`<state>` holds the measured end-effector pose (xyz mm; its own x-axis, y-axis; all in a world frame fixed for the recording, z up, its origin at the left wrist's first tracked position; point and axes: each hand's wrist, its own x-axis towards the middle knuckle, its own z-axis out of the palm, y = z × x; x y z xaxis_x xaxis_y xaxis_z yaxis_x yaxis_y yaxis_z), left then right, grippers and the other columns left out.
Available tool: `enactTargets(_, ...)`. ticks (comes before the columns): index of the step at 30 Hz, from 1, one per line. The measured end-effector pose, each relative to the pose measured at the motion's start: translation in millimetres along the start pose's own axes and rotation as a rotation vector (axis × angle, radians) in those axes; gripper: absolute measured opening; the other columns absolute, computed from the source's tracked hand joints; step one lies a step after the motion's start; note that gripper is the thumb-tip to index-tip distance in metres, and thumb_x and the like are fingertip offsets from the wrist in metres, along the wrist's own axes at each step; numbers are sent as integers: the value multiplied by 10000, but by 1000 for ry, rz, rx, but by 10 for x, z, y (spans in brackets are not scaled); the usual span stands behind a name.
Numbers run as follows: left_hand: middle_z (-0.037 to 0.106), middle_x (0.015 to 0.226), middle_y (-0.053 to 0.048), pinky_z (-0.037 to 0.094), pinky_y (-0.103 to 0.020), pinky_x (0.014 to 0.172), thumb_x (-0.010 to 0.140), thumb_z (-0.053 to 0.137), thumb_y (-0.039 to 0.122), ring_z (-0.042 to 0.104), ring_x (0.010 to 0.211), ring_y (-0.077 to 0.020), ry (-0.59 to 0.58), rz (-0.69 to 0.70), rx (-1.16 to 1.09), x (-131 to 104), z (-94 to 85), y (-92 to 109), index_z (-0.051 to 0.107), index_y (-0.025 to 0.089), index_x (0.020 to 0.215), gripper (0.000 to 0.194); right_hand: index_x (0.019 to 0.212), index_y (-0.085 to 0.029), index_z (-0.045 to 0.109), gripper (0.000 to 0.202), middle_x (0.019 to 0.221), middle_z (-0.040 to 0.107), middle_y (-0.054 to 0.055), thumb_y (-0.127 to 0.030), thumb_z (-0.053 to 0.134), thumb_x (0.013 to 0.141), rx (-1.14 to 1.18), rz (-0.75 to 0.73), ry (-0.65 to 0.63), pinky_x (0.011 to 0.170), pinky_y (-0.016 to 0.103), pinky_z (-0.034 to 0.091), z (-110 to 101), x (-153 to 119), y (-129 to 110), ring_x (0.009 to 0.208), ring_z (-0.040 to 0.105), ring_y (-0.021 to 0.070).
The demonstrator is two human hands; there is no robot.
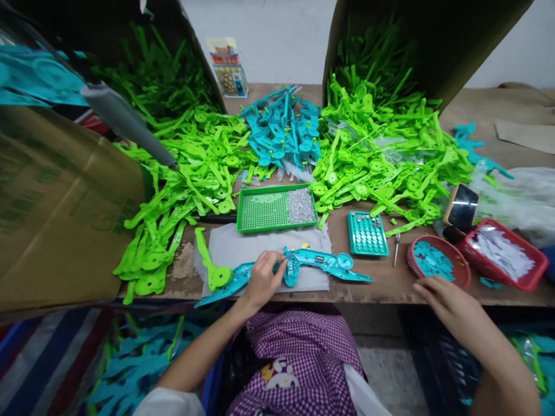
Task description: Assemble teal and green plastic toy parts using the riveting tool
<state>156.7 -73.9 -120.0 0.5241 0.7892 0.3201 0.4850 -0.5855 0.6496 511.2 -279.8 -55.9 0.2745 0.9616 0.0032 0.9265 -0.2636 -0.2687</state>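
Observation:
A long turquoise plastic shell part lies across the grey cloth, its inner side facing up, with small metal bits in its right arm. My left hand is closed around its middle, thumb and fingertips pinched near the central block. A lime green arm piece with a round end rests over the part's left side. My right hand is at the front edge of a round red basket of small turquoise pieces. Its fingers are drawn together; whatever may be between them is too small to make out.
A green tray holds small silver screws. Beside it are a turquoise tray of round pieces, a screwdriver and a red basket of white pieces. Lime green parts are heaped behind. An electric screwdriver hangs at left.

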Motion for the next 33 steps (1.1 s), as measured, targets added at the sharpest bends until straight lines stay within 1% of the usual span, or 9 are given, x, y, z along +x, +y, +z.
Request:
enactTargets(5,611,1111,-98,449,-441,981,911,536,291,554,1107,-240,81,-47,26,-79,-81,179,545,210,1078,186,1070,-154,637,316,1147,607,173,-256,375,926,-89,-215,365,902,465,484,-159,660,-394,1061,573,289)
enactTargets(8,482,1360,-125,349,-456,1093,884,583,356,430,1292,-263,89,-114,-95,-104,-246,436,463,214,1300,457,1071,-151,639,286,1134,636,145,-145,405,906,-13,-634,341,892,374,524,-56,813,-999,1059,593,223)
enactTargets(12,636,1192,-98,413,-387,1023,974,311,489,562,1137,-229,-342,-296,-552,179,-323,707,638,182,1149,481,907,-117,668,177,1045,687,110,-175,509,855,175,-1198,390,932,320,525,255,805,-1617,1055,614,203)
enactTargets(15,702,900,-86,492,-310,821,894,447,592,627,844,-188,-654,-404,-874,488,-191,757,718,141,876,526,864,-106,672,176,1068,689,123,-198,527,826,256,-1291,453,961,315,509,414,770,-1762,1078,615,210)
enactTargets(17,676,778,-59,481,-252,695,793,640,552,594,711,-141,-648,-461,-1062,634,-88,761,703,123,794,434,876,-108,674,177,1064,695,119,-172,522,813,274,-1233,491,968,318,502,429,738,-1742,1070,621,202)
enactTargets(21,625,765,-11,484,-216,685,711,773,420,598,733,-112,-333,-592,-1408,830,-13,767,631,140,764,319,1169,-147,602,368,1131,680,97,-155,503,815,291,-1023,557,988,395,478,349,736,-1497,1151,582,207)
enactTargets(25,599,771,14,501,-228,686,686,798,392,605,740,-110,-86,-616,-1478,1014,6,774,611,162,799,317,1126,-182,616,282,1049,685,113,-198,490,874,344,-370,696,884,416,492,303,1105,-973,1012,620,236)
enactTargets(29,574,721,10,441,-187,594,700,772,436,551,637,-79,-199,-559,-1323,1019,138,801,660,141,864,356,992,-182,676,305,990,697,123,-339,423,929,65,-56,556,847,427,428,280,1805,-510,960,602,276)
enactTargets(33,579,728,-1,427,-203,621,744,718,474,528,644,-84,-241,-528,-1129,813,200,769,678,132,881,371,1219,-151,580,435,1160,657,175,-419,491,888,-115,34,451,974,537,285,352,2374,-394,1140,514,343)
